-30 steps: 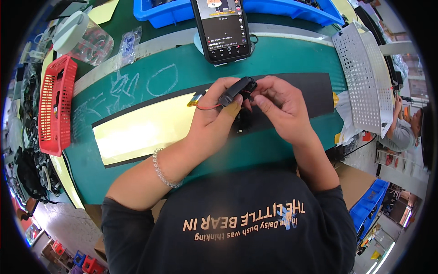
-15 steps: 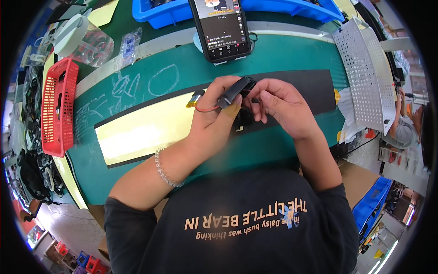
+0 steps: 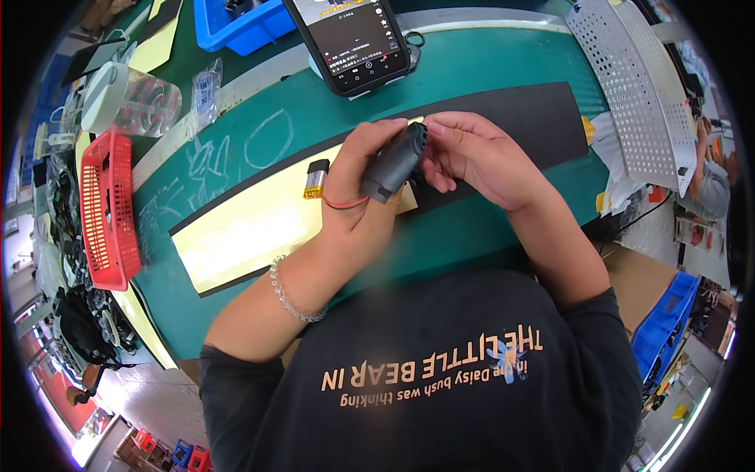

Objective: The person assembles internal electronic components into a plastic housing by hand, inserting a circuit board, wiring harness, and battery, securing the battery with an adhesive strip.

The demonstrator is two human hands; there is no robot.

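My left hand (image 3: 344,179) is closed around a curved black plastic housing (image 3: 395,164), which is held tilted above the bench. Red wire (image 3: 346,205) runs from the housing's lower end across that hand to a small silver and yellow battery pack (image 3: 315,179), lying against the outer side of the hand. At the housing's far end, the thumb and forefinger of my right hand (image 3: 472,153) pinch its edge. The other fingers of that hand are curled behind the housing, so what they may touch is hidden.
Below my hands a black and pale yellow mat (image 3: 252,236) lies on the green bench (image 3: 472,236). A phone (image 3: 358,47) stands ahead, near a blue bin (image 3: 244,31). To the left are a red basket (image 3: 110,212) and a plastic jug (image 3: 141,102); to the right, a perforated metal tray (image 3: 629,86).
The housing has turned so more of its broad outer face shows. My right fingers have come up to its far end. The view has shifted a little.
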